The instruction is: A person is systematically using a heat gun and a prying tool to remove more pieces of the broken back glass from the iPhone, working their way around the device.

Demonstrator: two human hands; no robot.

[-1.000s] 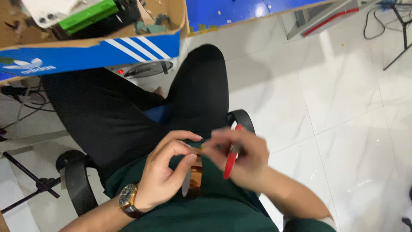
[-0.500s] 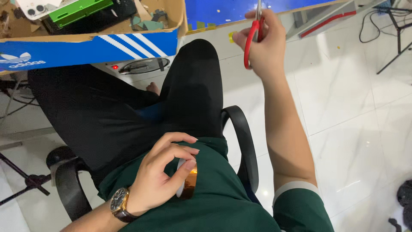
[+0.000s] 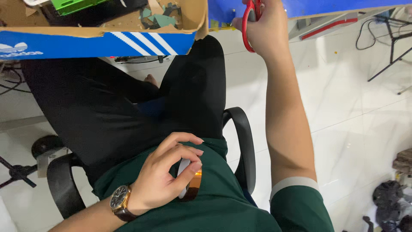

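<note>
Cardboard box (image 3: 103,41) beside raised scissors (image 3: 249,21)

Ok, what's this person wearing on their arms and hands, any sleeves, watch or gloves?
Both hands are bare, no gloves or rings visible. The left hand has a watch on the wrist, with a round dark dial, gold-coloured case and dark brown strap. The right hand has nothing on its wrist; that forearm is bare up to a short dark green sleeve edged with a pale band. The left sleeve isn't in view.

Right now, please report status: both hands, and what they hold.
Left hand shut on tape roll, against the shirt. Right hand raised, shut on red scissors near the blue table edge. Nothing between them.
</note>
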